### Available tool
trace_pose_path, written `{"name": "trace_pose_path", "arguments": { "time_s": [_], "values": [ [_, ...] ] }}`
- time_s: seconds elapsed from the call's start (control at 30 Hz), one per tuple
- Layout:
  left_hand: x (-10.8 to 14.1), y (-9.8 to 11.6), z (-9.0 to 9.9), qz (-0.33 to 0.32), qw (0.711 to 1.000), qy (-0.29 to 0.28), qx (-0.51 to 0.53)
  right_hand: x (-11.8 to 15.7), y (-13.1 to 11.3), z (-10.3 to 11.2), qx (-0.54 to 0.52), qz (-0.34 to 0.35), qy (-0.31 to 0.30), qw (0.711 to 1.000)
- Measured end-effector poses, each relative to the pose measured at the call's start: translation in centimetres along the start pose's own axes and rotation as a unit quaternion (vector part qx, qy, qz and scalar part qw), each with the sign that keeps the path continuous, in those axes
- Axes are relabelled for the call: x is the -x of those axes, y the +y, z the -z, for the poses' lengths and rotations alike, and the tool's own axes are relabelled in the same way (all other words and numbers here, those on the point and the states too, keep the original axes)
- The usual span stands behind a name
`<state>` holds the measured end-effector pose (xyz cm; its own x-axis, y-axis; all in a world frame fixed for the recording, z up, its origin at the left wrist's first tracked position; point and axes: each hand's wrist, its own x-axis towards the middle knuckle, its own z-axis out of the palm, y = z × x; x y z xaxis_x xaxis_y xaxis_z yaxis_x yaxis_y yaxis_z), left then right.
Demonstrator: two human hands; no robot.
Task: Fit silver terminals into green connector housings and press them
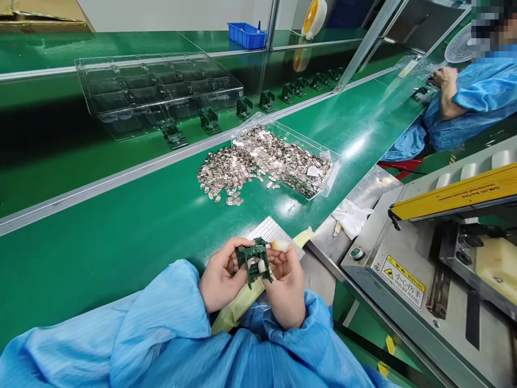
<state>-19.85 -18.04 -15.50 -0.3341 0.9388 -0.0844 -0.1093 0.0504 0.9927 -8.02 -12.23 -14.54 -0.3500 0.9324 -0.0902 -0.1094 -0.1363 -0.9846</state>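
A dark green plastic frame [253, 253], open in its middle, is held up in front of me above the bench edge. My left hand [221, 277] grips it by its left side, fingers curled behind it. On its right side, my right hand [288, 285] is closed with its fingers against the frame; a white finger cot [280, 246] covers one fingertip. Whether a small piece is pinched there too, I cannot tell. Behind the hands lies a white gridded sheet [278, 229]. Farther off, small metal pieces [224, 175] are heaped beside and inside a clear plastic tray [333, 175].
Several similar green frames [210, 121] stand in a row along the belt, near a clear compartment tray [157, 89]. At right is a metal machine [388, 237] with a yellow bar [456, 194]. A co-worker in blue [480, 89] sits farther along; a blue bin [247, 37] stands behind.
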Motion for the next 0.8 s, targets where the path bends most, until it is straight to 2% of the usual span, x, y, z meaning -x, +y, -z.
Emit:
{"name": "trace_pose_path", "arguments": {
  "time_s": [0.13,0.33,0.47,0.57,0.63,0.73,0.8],
  "values": [
    [0.4,0.7,-0.3,0.001,1.000,0.001,0.027,0.6,-0.2,0.1,-0.005,-0.009,0.003,1.000],
    [1.6,1.1,-1.2,0.023,1.000,-0.010,0.000,2.4,0.1,0.8,-0.025,0.001,0.034,0.999],
    [2.2,0.8,-2.1,0.033,0.999,-0.043,0.003,3.5,0.4,1.9,-0.040,-0.005,0.042,0.998],
    [2.2,0.5,-2.1,0.045,0.993,-0.103,0.030,3.9,1.3,3.6,-0.046,0.013,0.061,0.997],
    [1.5,0.6,-1.8,0.034,0.991,-0.123,0.047,3.8,2.5,5.4,-0.031,0.021,0.110,0.993],
    [-0.5,1.0,-1.5,-0.004,0.992,-0.106,0.065,3.3,4.7,8.2,0.009,-0.005,0.161,0.987],
    [-2.4,1.3,-1.9,-0.009,0.992,-0.101,0.073,2.7,5.7,9.2,0.032,-0.022,0.140,0.989]
  ]
}}
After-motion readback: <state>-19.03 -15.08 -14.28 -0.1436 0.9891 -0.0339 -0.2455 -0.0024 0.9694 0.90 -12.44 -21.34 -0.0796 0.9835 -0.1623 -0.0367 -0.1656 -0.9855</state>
